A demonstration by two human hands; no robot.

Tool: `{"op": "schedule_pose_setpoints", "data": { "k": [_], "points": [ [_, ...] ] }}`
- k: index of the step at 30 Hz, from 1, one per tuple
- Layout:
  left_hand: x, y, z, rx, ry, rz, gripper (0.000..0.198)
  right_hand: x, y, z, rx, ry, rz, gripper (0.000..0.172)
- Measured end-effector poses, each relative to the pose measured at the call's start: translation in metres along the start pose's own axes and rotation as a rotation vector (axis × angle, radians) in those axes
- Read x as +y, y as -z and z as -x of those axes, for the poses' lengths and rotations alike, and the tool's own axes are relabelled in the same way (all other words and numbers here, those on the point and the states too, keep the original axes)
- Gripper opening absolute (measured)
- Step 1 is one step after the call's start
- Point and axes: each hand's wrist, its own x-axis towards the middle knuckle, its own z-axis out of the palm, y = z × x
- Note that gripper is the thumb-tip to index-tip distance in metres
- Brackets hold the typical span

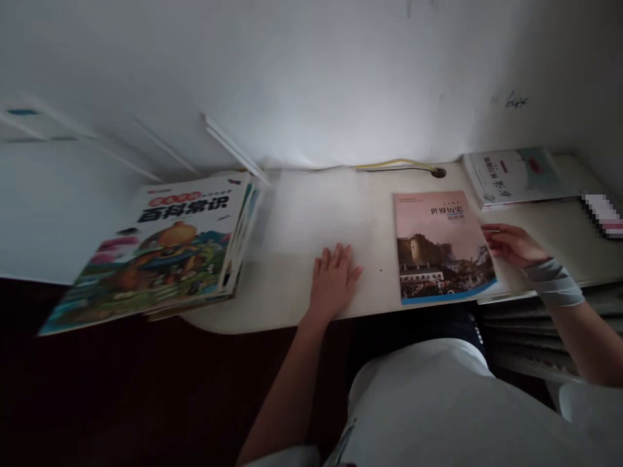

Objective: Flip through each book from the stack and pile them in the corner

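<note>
My left hand [335,280] lies flat on the pale desk [287,285], fingers spread, holding nothing. To its right is a thin book [433,243] with a pink cover showing a stone fortress and a crowd, and a blue band along its bottom. At the book's right edge is my right hand [516,245], its fingers bent and closed on that edge. The cover's lower right corner curves up a little, and white paper shows beyond it. A pale band wraps my right wrist.
A stack of large picture books [189,250] overhangs the desk's left end. Another small stack of books [516,175] lies at the back right, with a pixelated phone-like object [603,214] beside it. A yellow cable [394,162] runs along the wall to a hole.
</note>
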Motion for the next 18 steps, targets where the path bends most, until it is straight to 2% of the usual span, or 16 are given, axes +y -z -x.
{"op": "schedule_pose_setpoints", "data": {
  "k": [3,5,6,7,9,10,12,13,15,18],
  "points": [
    [0.017,0.006,-0.003,-0.011,0.016,-0.078,0.062,0.006,-0.002,0.002,0.248,0.248,0.273,0.033],
    [0.034,0.009,-0.009,-0.005,-0.028,-0.098,0.060,-0.002,-0.025,0.001,0.309,0.440,0.438,0.038],
    [0.042,0.010,-0.013,-0.005,-0.065,-0.103,0.058,-0.008,-0.042,0.000,0.258,0.540,0.532,0.040],
    [0.050,0.010,-0.017,-0.008,-0.099,-0.106,0.057,-0.014,-0.063,-0.001,0.131,0.664,0.665,0.040],
    [0.064,0.008,-0.026,-0.029,-0.135,-0.111,0.056,-0.023,-0.111,-0.006,-0.105,0.815,0.910,0.042],
    [0.068,0.007,-0.029,-0.051,-0.137,-0.117,0.056,-0.024,-0.134,-0.008,-0.206,0.851,1.031,0.046],
    [0.071,0.003,-0.033,-0.101,-0.122,-0.142,0.057,-0.021,-0.172,-0.012,-0.353,0.859,1.226,0.065],
    [0.071,0.001,-0.034,-0.123,-0.111,-0.158,0.057,-0.018,-0.184,-0.014,-0.396,0.852,1.278,0.071],
    [0.068,-0.003,-0.033,-0.155,-0.091,-0.187,0.059,-0.009,-0.195,-0.016,-0.433,0.854,1.323,0.077],
    [0.064,-0.005,-0.031,-0.178,-0.068,-0.203,0.060,-0.001,-0.188,-0.017,-0.424,0.881,1.295,0.076]
  ]
}}
